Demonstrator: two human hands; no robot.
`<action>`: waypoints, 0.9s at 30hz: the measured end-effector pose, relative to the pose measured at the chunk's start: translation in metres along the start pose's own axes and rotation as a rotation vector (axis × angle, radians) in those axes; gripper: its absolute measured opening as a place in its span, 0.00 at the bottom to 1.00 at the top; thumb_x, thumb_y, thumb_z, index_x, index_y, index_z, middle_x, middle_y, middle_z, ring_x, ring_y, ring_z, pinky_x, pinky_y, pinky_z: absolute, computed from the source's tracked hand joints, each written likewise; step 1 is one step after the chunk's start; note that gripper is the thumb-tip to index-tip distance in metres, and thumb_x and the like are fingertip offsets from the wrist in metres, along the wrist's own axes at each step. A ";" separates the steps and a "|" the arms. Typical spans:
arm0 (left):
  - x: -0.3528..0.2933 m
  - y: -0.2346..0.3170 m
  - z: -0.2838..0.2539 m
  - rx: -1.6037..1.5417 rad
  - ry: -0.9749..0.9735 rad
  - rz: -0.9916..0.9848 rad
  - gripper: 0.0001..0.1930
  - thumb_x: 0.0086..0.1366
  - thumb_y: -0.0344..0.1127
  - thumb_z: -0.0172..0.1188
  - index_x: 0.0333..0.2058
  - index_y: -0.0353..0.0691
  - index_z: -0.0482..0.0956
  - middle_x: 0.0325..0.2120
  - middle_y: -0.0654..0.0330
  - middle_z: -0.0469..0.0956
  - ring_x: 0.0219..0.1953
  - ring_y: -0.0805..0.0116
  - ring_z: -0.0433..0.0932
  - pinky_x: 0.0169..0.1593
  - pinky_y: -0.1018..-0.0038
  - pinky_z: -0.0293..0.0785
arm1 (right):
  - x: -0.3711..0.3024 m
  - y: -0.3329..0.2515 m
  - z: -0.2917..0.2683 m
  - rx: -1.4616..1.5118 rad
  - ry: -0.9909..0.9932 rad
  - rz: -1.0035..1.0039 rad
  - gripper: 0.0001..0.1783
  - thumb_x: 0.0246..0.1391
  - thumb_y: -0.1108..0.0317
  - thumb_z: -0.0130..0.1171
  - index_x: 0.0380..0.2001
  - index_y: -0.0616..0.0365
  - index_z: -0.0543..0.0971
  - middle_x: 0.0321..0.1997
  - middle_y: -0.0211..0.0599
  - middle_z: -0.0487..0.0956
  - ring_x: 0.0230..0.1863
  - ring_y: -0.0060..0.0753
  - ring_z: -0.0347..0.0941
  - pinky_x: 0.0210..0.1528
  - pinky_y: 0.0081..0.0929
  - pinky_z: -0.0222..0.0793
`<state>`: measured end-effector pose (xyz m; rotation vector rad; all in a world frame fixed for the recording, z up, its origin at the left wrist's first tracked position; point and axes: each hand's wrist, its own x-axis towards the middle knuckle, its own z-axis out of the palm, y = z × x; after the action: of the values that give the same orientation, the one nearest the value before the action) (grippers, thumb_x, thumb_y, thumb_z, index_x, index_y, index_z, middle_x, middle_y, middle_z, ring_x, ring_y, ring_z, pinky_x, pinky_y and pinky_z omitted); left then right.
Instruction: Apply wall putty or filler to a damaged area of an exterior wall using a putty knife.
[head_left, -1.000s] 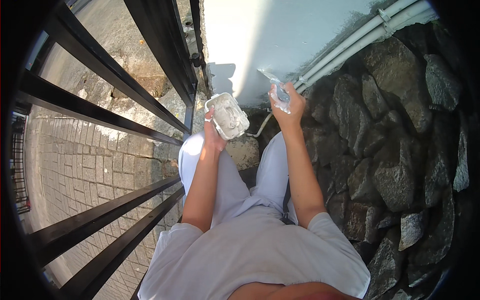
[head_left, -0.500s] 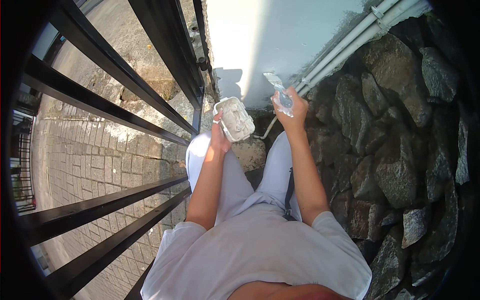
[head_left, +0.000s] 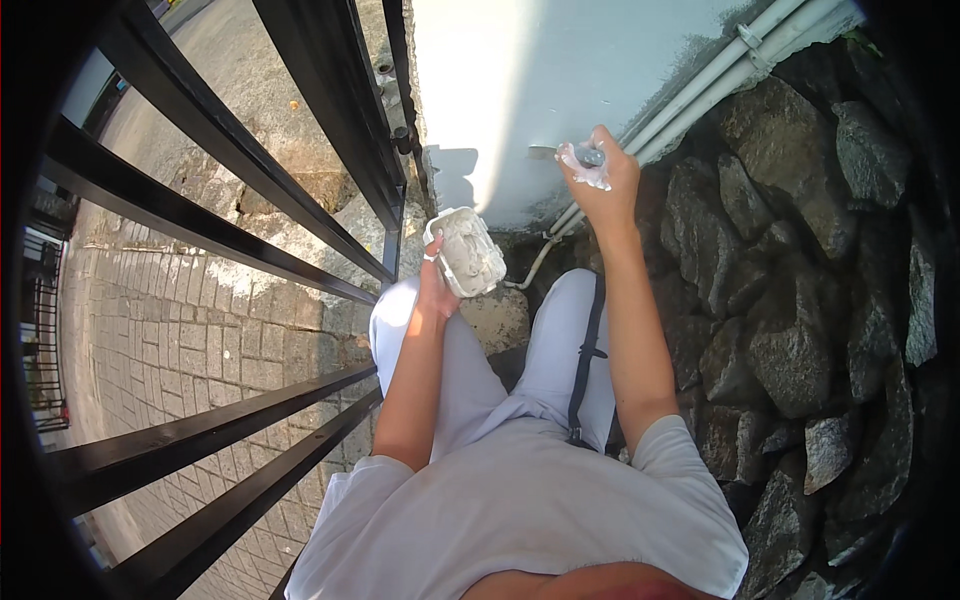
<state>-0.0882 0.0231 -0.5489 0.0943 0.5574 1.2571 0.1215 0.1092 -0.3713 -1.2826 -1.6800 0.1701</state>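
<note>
While the dark rough-stone facing (head_left: 790, 350), the black metal railing (head_left: 330, 110) and the pale painted wall (head_left: 580, 70) keep their places from half a second ago, the person's right forearm has moved up and outward; it now stands clear of the right thigh, where more of a black strap (head_left: 585, 370) shows. The right hand (head_left: 607, 190) is higher and nearer the paired pipes (head_left: 700, 90) along the wall's foot; the left hand (head_left: 435, 285) has barely shifted.

The left hand is clamped on a white plastic tub (head_left: 490, 240), thumb over the near-left rim, the other fingers mostly hidden below; the tub is above the left knee, tilted, its mouth facing the camera; inside lies thick off-white paste (head_left: 462, 250), stirred into ridges, with smears on the rim.

The right hand is closed around a putty knife (head_left: 591, 157), which has turned since the earlier frame: its butt end now faces the camera, and the blade, seen broad before, is foreshortened to a sliver pointing left, close in front of the wall; whether it touches, I cannot tell; white paste coats the fingers around the handle.
</note>
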 end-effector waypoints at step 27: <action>0.000 -0.003 0.004 0.009 -0.026 0.072 0.32 0.65 0.56 0.50 0.61 0.42 0.67 0.54 0.55 0.75 0.54 0.55 0.75 0.59 0.54 0.71 | 0.015 0.014 -0.023 0.288 -0.166 0.368 0.18 0.49 0.69 0.67 0.23 0.60 0.65 0.18 0.36 0.70 0.17 0.23 0.66 0.22 0.28 0.65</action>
<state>-0.0839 0.0228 -0.5466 0.1397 0.5411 1.3217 0.1482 0.1177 -0.3591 -1.3713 -1.4749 0.7291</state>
